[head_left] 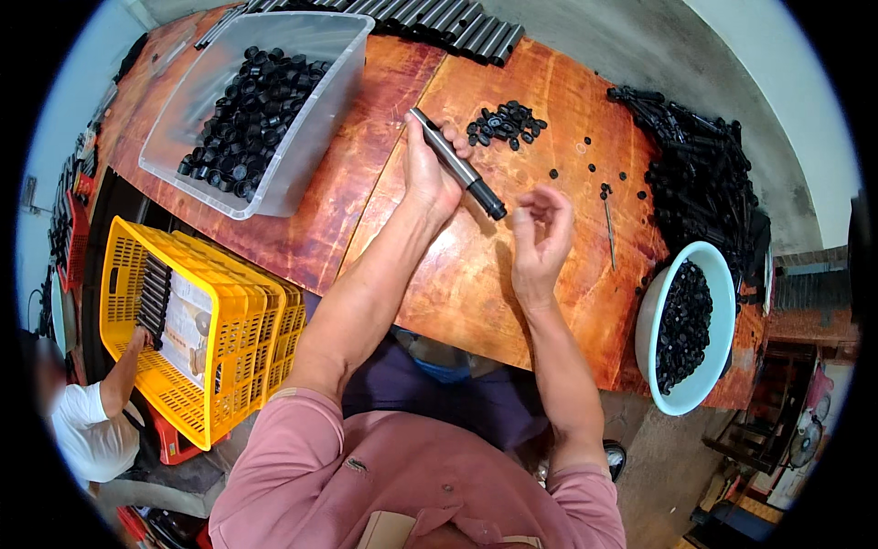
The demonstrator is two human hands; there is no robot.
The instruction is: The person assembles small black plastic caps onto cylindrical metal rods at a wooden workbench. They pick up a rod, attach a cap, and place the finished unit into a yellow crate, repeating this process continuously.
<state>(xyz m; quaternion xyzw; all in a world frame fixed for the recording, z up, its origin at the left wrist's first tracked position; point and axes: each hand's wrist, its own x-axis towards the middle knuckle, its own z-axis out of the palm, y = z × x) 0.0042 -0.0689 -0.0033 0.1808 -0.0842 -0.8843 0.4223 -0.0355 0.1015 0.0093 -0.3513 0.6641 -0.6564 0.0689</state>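
My left hand [430, 169] is closed round a silver metal tube [445, 146] with a black lower section. The tube slants over the table, its black end [487, 199] pointing down toward my right hand [543, 240]. That hand is just right of the black end and apart from it. Its fingers are curled in toward the thumb, and whatever may be between them is hidden. Beyond both hands lies a small heap of black caps [506, 123]. A thin metal rod [610, 229] rests on the table to the right of my right hand.
The orange-brown wooden table [457, 293] carries a clear bin [315, 137] of black caps. Metal tubes [457, 27] line the back. Black parts [704, 174] pile up at right, near a pale blue basin [651, 339]. Another person [96, 421] reaches into a yellow crate [215, 357].
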